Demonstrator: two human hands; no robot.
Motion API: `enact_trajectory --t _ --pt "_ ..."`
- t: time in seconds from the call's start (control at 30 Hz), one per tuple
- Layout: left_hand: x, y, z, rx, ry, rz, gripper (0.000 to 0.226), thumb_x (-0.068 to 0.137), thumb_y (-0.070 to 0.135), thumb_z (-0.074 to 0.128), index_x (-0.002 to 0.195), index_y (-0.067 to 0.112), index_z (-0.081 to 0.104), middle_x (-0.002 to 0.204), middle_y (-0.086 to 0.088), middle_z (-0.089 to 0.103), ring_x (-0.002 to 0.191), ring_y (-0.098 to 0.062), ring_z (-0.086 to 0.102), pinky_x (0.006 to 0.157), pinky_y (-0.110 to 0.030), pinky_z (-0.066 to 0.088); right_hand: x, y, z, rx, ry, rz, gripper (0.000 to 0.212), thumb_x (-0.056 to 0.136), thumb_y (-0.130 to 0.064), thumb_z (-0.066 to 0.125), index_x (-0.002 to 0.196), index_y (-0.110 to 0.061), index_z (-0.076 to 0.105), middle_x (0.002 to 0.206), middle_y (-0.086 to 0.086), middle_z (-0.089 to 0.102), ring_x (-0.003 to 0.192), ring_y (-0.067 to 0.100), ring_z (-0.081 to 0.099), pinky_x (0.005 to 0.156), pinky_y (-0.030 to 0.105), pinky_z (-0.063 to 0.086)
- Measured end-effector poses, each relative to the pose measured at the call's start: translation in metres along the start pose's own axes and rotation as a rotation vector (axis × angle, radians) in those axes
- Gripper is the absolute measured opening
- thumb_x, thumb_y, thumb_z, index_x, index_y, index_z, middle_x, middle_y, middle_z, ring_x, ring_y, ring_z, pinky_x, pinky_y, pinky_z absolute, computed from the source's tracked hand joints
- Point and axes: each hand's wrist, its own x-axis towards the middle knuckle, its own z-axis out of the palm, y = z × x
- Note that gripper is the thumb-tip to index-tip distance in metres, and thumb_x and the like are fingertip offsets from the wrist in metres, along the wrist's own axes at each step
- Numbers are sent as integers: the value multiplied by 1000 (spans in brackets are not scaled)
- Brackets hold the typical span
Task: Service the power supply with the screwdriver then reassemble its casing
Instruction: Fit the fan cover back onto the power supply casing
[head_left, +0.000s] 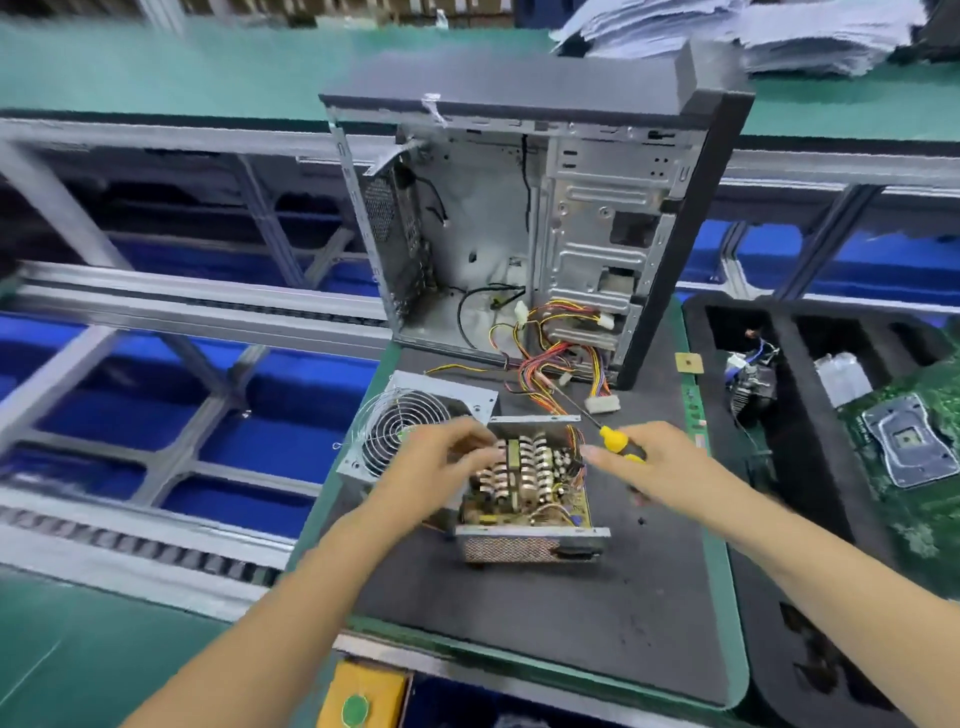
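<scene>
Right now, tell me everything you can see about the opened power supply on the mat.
The power supply is a grey metal box with its top off, showing a yellowish circuit board crowded with coils and capacitors. A perforated mesh wall faces the camera. It sits flat on the black mat. Coloured wires run from it toward the computer case. The left hand reaches over its left edge; whether it touches is unclear.

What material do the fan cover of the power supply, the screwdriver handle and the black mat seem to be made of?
Fan cover: bare sheet metal, judging by its dull grey sheen, with a bright wire grille.
Screwdriver handle, held in the right hand: probably plastic or rubber, smooth yellow and black.
Black mat: looks like foam, matte and speckled.
</scene>
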Motion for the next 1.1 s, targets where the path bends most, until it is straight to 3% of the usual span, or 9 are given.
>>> enact_trajectory --t 0.23,0.4,0.53,0.6,0.7,0.8,0.93,1.0,1.1 --pt "9 -53 -61 73 391 -224 32 88 18 71 118 6 64 118 -6 62 110 -19 57 97 -27 42 46 -23 56 400 -97 194 25 92 -33 60 98 -11 69 85 5 73 43 11 42 40 19 35" --pt "22 -93 -68 -82 192 -582 42 94 39 60 117 4 63 118 -11 63 112 -27 57 89 -34 45 66 -39 92 339 -109 216 26 89 -30 64 92 -4 66 64 0 68 35 11 37 50 21 37" --pt "24 -106 -69 -285 107 -580 35 95 42 58 96 11 72 105 -13 72 98 -20 65 75 -24 46 75 -43 105 307 -91 239 27 87 -31 67 85 -6 58 48 -2 38 35 12 33 46 22 31" --pt "26 -109 -71 -357 85 -576 31 96 39 58 93 12 74 102 -11 74 92 -16 67 75 -22 49 79 -42 108 316 -74 244 23 89 -28 65 86 -7 56 49 -5 39 36 11 32 47 23 29" --pt "28 -110 -71 -586 40 -642 35 98 32 56 106 -1 69 106 -20 72 99 -30 68 95 -45 52 81 -43 111 335 -74 239 19 91 -27 63 87 -9 58 42 -11 42 37 11 36 47 22 32" --pt "30 -110 -69 -679 -48 -644 27 98 29 58 110 7 66 103 -11 75 93 -23 72 80 -37 59 82 -46 109 341 -80 183 20 92 -28 60 78 -16 52 39 -14 45 35 9 39 40 15 35" --pt "32 -111 -68 -743 -41 -641 20 97 21 59 103 4 68 91 -11 76 76 -19 73 61 -27 58 68 -39 98 157 -52 29 23 91 -34 60 86 -13 64 66 -9 64 43 2 48 48 17 42" --pt "32 -113 -70 -792 -44 -665 22 97 20 58 101 1 69 90 -14 75 74 -21 73 62 -29 59 49 -28 91 18 -86 -79 28 84 -47 64 96 -23 70 87 -12 67 71 0 58 66 22 49" --pt "31 -118 -72 -872 -53 -690 26 97 18 57 106 -5 66 96 -19 73 76 -25 73 63 -33 60 23 -13 90 -540 -227 -244 48 73 -72 55 106 -37 64 103 -18 56 92 1 53 68 25 38"
